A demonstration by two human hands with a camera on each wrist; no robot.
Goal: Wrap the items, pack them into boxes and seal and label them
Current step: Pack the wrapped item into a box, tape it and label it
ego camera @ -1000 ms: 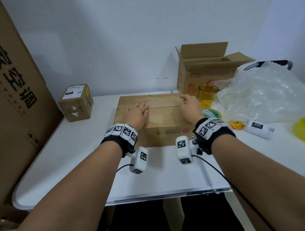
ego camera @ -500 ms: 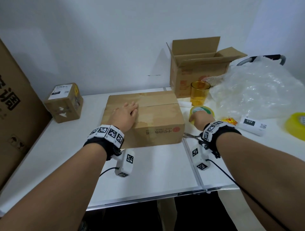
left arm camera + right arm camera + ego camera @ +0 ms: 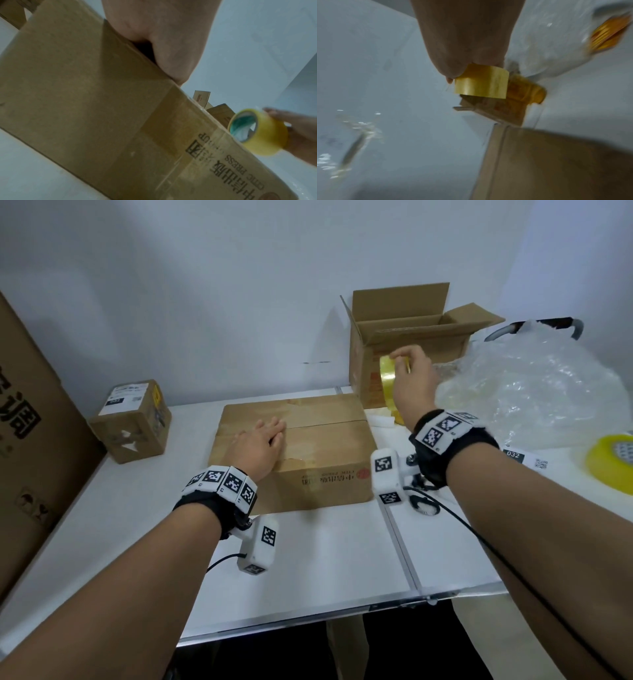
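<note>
A closed brown cardboard box (image 3: 322, 453) (image 3: 102, 121) lies on the white table (image 3: 325, 559), its two top flaps meeting along a seam. My left hand (image 3: 262, 440) (image 3: 159, 33) rests flat on the box top, fingers straight, beside the seam. My right hand (image 3: 411, 374) (image 3: 465, 40) is raised above the box's far right corner and grips a roll of yellow packing tape (image 3: 388, 374) (image 3: 257, 131) (image 3: 482, 84).
An open cardboard box (image 3: 407, 344) stands at the back right, with a heap of clear plastic wrap (image 3: 534, 392) beside it. A second tape roll (image 3: 613, 463) and a white label strip (image 3: 527, 460) lie at the right. A small labelled box (image 3: 132, 421) sits at the left, beside a big carton (image 3: 30, 440).
My right hand left the box top, took hold of the tape roll on the table right of the box, and has lifted it. The left hand stayed on the box.
</note>
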